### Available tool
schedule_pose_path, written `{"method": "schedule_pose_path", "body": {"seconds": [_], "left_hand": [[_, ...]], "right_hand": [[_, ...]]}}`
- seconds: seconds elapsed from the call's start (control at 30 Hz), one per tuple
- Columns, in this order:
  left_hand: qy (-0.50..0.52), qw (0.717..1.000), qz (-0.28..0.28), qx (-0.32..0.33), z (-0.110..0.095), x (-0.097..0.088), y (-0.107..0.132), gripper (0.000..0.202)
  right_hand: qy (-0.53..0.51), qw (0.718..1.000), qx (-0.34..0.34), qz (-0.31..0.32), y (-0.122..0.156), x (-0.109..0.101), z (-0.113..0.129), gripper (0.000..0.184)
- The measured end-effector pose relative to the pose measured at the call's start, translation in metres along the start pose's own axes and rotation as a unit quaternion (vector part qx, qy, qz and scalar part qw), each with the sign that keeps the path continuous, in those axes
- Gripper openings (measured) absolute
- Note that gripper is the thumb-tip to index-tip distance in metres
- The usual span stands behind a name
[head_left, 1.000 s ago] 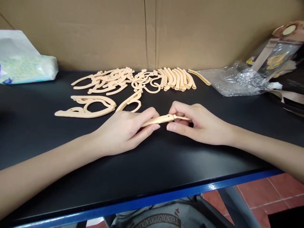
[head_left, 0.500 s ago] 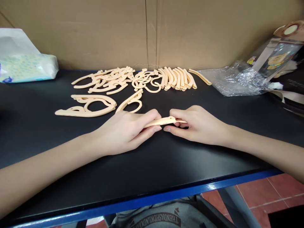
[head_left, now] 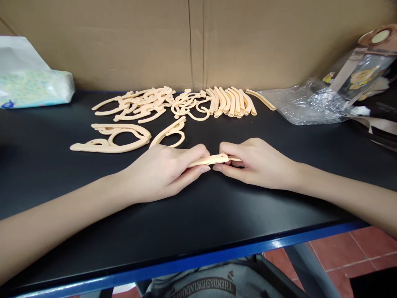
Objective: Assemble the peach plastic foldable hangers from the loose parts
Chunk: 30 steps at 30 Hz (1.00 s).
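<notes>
My left hand (head_left: 169,171) is closed on a beige plastic hanger arm (head_left: 214,159), gripping it between thumb and fingers. Its free end, with a small hole, points right. My right hand (head_left: 259,163) is closed on a thinner beige hanger piece (head_left: 235,159) that meets that end; most of this piece is hidden by the fingers. Just beyond my left hand lie a folded hanger (head_left: 124,147) with a ring-shaped middle and a second folded hanger (head_left: 169,131), partly covered by the hand.
Along the back lie a heap of curved hanger arms (head_left: 145,103), several hooks (head_left: 189,103) and a row of hanger arms (head_left: 231,101). A tissue pack (head_left: 37,89) sits left; a clear plastic bag (head_left: 307,103) and a bottle (head_left: 366,66) are right. Cardboard (head_left: 124,41) stands behind the black table (head_left: 198,223).
My right hand has shifted very slightly left, towards the left hand. The grip of both hands on the beige pieces looks the same.
</notes>
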<state>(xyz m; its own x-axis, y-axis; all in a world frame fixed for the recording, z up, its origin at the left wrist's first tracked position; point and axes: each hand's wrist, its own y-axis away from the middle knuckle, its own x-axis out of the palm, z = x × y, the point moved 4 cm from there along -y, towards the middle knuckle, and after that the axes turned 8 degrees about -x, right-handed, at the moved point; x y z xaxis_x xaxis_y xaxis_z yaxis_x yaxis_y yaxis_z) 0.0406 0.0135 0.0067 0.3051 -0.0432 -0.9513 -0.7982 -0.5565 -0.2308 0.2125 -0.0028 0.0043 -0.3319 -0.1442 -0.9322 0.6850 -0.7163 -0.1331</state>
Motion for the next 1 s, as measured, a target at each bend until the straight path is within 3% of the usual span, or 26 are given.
{"method": "schedule_pose_path", "body": {"seconds": [1.0], "left_hand": [[-0.016,1.000,0.010,-0.007,0.0006,0.0002,-0.0026,0.025]], "right_hand": [[0.048,0.997,-0.039,0.039,0.0010,-0.0019,0.0022,0.021]]}}
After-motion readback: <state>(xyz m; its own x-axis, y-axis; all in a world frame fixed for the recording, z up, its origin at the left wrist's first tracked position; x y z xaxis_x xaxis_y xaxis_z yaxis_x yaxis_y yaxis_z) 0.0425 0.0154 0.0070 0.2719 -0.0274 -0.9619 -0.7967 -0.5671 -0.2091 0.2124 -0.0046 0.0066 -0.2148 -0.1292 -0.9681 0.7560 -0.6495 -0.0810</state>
